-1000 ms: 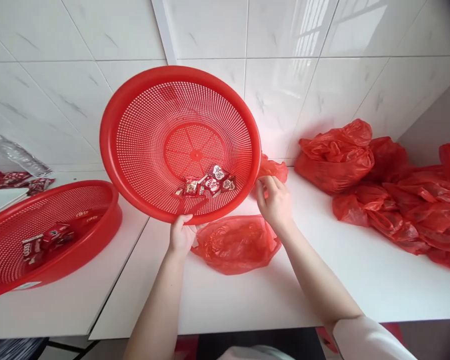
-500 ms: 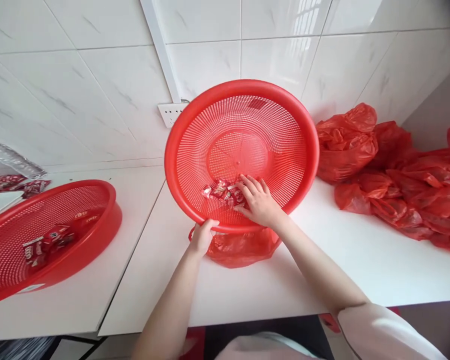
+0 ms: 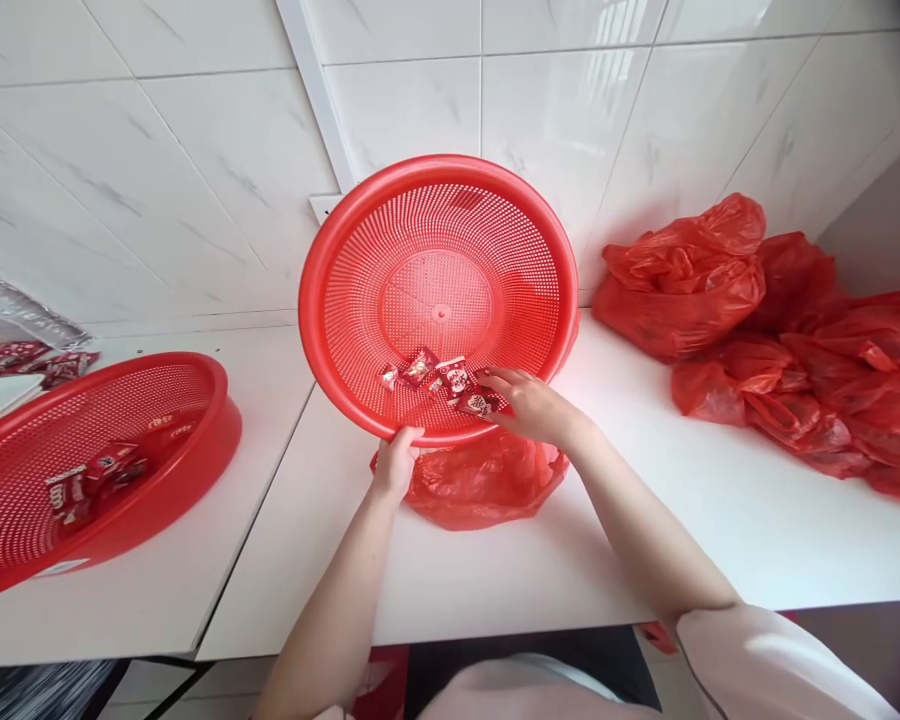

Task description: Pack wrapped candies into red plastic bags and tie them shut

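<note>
A round red plastic basket (image 3: 439,170) with mesh walls stands tilted up, its opening facing me. My left hand (image 3: 396,462) grips its near rim, thumb on the inside. Several small red wrapped packets (image 3: 456,378) lie together low in the basket. At the right part of the near rim, my right hand (image 3: 529,405) reaches in with fingers stretched out beside the packets. Its fingertips are close to the rightmost packet; whether they touch it I cannot tell. Under the basket's near edge a red plastic bag (image 3: 487,485) lies on the white table (image 3: 330,580).
On the left, a second red basket (image 3: 217,400) holds several red packets (image 3: 94,480). More red packets (image 3: 15,355) lie behind it beside clear plastic. Several filled red bags (image 3: 682,285) are heaped on the right. A tiled wall (image 3: 412,110) with a socket (image 3: 324,205) closes off the back.
The basket has shifted left with my left hand on its rim. My right hand has drawn back toward the right rim, leaving more packets uncovered.
</note>
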Demonstrator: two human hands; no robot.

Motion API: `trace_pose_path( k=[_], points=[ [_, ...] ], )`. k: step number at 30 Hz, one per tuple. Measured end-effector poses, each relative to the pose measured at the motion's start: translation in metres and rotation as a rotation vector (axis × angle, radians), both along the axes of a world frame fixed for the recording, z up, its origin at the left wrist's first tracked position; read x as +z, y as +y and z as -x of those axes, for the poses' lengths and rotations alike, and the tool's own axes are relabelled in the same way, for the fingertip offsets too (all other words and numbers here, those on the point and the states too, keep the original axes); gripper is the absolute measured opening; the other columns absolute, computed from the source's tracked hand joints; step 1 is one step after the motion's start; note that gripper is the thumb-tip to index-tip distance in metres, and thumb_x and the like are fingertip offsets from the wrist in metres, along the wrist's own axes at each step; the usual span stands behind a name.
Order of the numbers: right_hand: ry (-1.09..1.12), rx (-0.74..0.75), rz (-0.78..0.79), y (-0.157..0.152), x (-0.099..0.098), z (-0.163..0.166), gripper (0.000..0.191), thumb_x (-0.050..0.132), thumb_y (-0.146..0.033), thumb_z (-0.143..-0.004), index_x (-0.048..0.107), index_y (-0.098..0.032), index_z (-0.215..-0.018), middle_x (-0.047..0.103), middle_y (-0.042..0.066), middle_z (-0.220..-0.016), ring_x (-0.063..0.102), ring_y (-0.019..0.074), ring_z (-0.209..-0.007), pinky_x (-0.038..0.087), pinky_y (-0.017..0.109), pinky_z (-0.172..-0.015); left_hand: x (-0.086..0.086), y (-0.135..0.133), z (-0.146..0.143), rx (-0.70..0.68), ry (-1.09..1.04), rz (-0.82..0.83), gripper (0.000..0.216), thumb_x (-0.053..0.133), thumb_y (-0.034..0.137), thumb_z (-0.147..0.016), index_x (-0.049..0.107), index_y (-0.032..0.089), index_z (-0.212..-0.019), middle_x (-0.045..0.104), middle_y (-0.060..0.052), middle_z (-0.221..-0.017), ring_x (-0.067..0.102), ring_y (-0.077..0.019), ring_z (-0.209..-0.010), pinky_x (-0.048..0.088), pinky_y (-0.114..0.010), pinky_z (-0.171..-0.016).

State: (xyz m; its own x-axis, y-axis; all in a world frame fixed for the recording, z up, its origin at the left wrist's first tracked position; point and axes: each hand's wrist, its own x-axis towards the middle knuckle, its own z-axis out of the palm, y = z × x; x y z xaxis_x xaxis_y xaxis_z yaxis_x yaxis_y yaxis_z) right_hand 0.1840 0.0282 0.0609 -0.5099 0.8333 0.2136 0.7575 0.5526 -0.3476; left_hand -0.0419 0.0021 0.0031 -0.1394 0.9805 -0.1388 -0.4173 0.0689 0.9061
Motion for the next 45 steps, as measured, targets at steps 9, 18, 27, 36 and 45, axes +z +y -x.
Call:
trace_pose_path(
  k=[9, 18, 27, 36, 45],
  points=[
    [0.026, 0.026, 0.029, 0.001, 0.002, 0.002, 0.025, 0.050, -0.021, -0.095, 0.064, -0.018, -0.116, 0.062, 0.009, -0.108, 0.064, 0.0172, -0.090, 0.048, 0.029, -0.084, 0.002, -0.005, -0.007, -0.050, -0.030, 0.003, 0.018, 0.067, 0.023, -0.060, 0.062, 0.017, -0.077, 0.068, -0.002, -0.080, 0.068, -0.0264, -0.087, 0.054, -0.038, -0.074],
    [0.424, -0.017, -0.066, 0.006, 0.004, -0.002, 0.018, 0.051, -0.018, -0.093, 0.069, -0.016, -0.091, 0.067, 0.006, -0.088, 0.062, 0.0160, -0.079, 0.048, 0.027, -0.074, 0.007, -0.002, -0.003, -0.004, -0.020, -0.020, 0.037, 0.066, 0.023, -0.060, 0.064, 0.019, -0.096, 0.070, -0.004, -0.090, 0.067, -0.0268, -0.090, 0.055, -0.037, -0.072],
    [0.524, 0.255, 0.441, -0.014, 0.027, -0.006, 0.021, 0.054, -0.029, -0.091, 0.070, -0.017, -0.096, 0.072, 0.003, -0.087, 0.066, 0.0159, -0.075, 0.052, 0.028, -0.071, 0.014, 0.002, 0.001, 0.077, -0.042, -0.028, 0.040, 0.065, 0.021, -0.057, 0.063, 0.015, -0.097, 0.069, -0.004, -0.086, 0.068, -0.0269, -0.085, 0.055, -0.042, -0.076],
    [0.256, 0.238, 0.331, -0.017, 0.017, 0.005, 0.019, 0.052, -0.013, -0.087, 0.067, -0.020, -0.095, 0.072, 0.002, -0.091, 0.064, 0.0157, -0.077, 0.049, 0.027, -0.069, 0.015, 0.000, 0.001, 0.058, -0.066, -0.054, 0.039, 0.064, 0.020, -0.059, 0.063, 0.016, -0.099, 0.069, -0.005, -0.089, 0.067, -0.0279, -0.090, 0.056, -0.042, -0.075],
    [0.117, 0.228, 0.001, -0.009, 0.003, 0.014, 0.044, 0.068, -0.024, -0.082, 0.058, -0.019, -0.124, 0.063, 0.013, -0.122, 0.059, 0.0278, -0.110, 0.045, 0.042, -0.094, 0.011, -0.004, -0.006, 0.008, -0.066, -0.052, 0.042, 0.067, 0.021, -0.060, 0.062, 0.018, -0.102, 0.068, -0.003, -0.087, 0.067, -0.0262, -0.089, 0.055, -0.038, -0.075]
  ],
)
